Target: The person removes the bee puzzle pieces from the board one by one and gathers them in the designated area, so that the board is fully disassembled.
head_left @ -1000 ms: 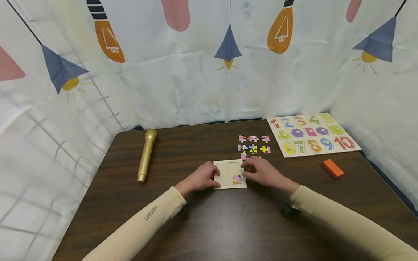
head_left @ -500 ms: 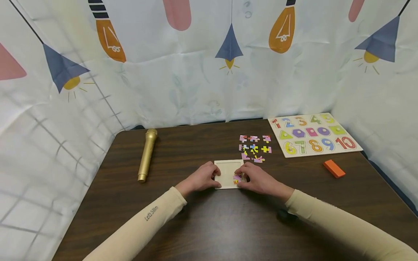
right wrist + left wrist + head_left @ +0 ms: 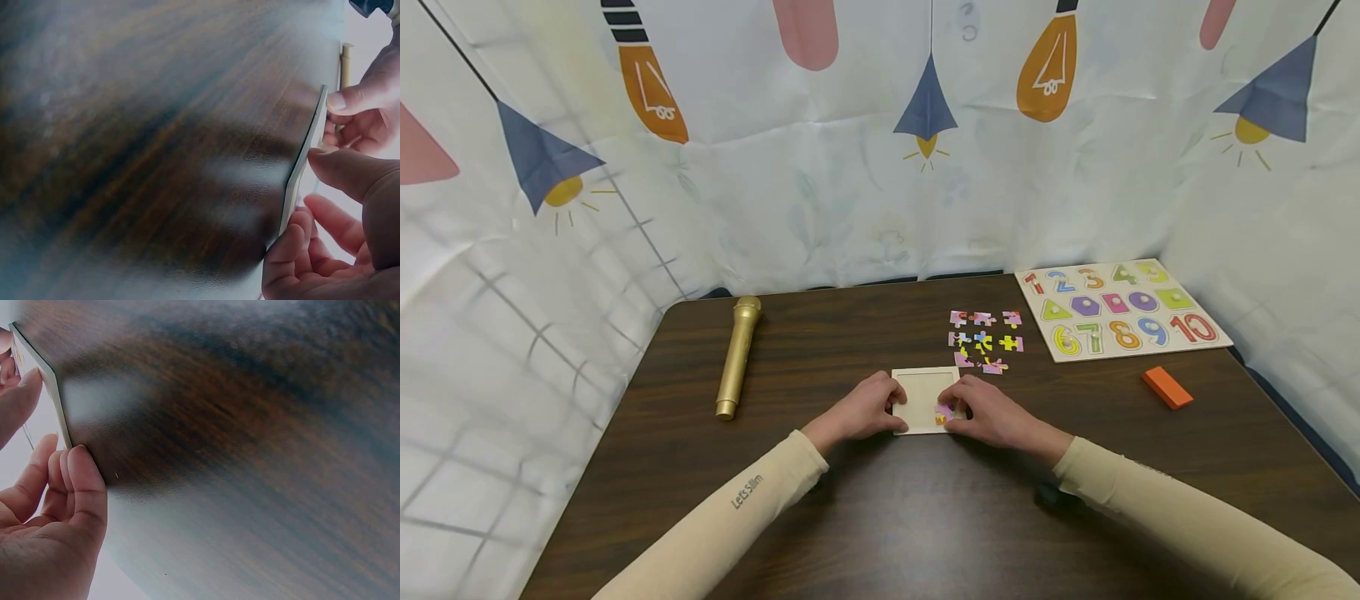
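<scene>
A small pale square puzzle tray (image 3: pixel 922 393) lies on the table in front of me. My left hand (image 3: pixel 871 406) grips its left edge, thumb at the near corner and fingers further up. A pink and yellow jigsaw piece (image 3: pixel 942 416) sits in the tray's lower right corner. Bent over that corner, my right hand (image 3: pixel 994 410) pinches the piece between thumb and index finger, covering part of it. The right wrist view has the right thumb (image 3: pixel 344 172) at the tray's near edge (image 3: pixel 302 165). Behind the tray, several loose jigsaw pieces (image 3: pixel 983 342) are laid out in rows.
At the back right lies a number and shape board (image 3: pixel 1108 353), with an orange block (image 3: pixel 1167 388) in front of it. A gold microphone (image 3: pixel 737 358) lies on the left of the dark wooden table (image 3: pixel 835 333). A patterned curtain (image 3: pixel 850 183) hangs behind the table.
My right hand has shifted from the tray's right edge inward onto the jigsaw piece, uncovering the loose pieces behind. The left hand stays at the tray's left edge.
</scene>
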`<state>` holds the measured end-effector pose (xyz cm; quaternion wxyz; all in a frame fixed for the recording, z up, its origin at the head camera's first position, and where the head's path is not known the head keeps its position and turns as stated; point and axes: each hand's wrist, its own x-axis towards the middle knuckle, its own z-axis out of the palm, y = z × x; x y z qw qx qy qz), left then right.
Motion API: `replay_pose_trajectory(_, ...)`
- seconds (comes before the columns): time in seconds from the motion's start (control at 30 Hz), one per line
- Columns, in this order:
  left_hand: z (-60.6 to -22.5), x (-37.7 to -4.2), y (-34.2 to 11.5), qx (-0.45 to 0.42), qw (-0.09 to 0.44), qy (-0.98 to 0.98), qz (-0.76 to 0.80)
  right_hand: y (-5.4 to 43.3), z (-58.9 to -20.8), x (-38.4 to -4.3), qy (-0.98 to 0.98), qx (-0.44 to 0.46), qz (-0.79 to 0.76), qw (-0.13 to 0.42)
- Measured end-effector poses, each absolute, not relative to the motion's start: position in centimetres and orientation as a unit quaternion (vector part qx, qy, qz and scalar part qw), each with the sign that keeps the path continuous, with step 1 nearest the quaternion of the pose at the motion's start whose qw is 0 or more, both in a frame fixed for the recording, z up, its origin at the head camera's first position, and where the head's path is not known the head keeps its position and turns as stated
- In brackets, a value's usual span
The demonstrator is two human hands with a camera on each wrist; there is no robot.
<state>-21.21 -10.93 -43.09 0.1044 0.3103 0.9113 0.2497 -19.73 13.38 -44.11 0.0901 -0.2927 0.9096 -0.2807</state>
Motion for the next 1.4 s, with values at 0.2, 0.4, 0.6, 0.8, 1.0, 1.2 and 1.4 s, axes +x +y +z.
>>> replay_pose_trajectory(0.2, -43.12, -21.14, -10.9, 0.305, 0.109, 0.912, 0.252, 13.39, -44.11, -19.69, 0.904, -0.299, -0.289, 0.103)
replay_pose_trajectory(0.4, -43.22, -21.18, -10.82, 0.302, 0.109, 0.913, 0.251, 13.39, -44.11, -19.69, 0.901, -0.306, -0.29, 0.106)
replay_pose_trajectory(0.6, -43.32, -21.27, -10.8, 0.301, 0.112, 0.914, 0.247, 13.33, -44.08, -19.79, 0.9, -0.303, -0.292, 0.114)
replay_pose_trajectory(0.8, -43.26, -21.3, -10.82, 0.297, 0.115, 0.915, 0.246, 13.28, -44.14, -19.87, 0.9, -0.297, -0.299, 0.114)
replay_pose_trajectory(1.0, -43.29, -21.4, -10.89, 0.306, 0.108, 0.913, 0.245, 13.26, -44.13, -19.85, 0.898, -0.299, -0.301, 0.114)
replay_pose_trajectory(1.2, -43.21, -21.35, -10.92, 0.305, 0.112, 0.914, 0.244, 13.21, -44.01, -19.93, 0.897, -0.307, -0.293, 0.12)
replay_pose_trajectory(1.4, -43.15, -21.26, -10.91, 0.307, 0.111, 0.914, 0.243, 13.19, -43.95, -20.13, 0.897, -0.309, -0.294, 0.116)
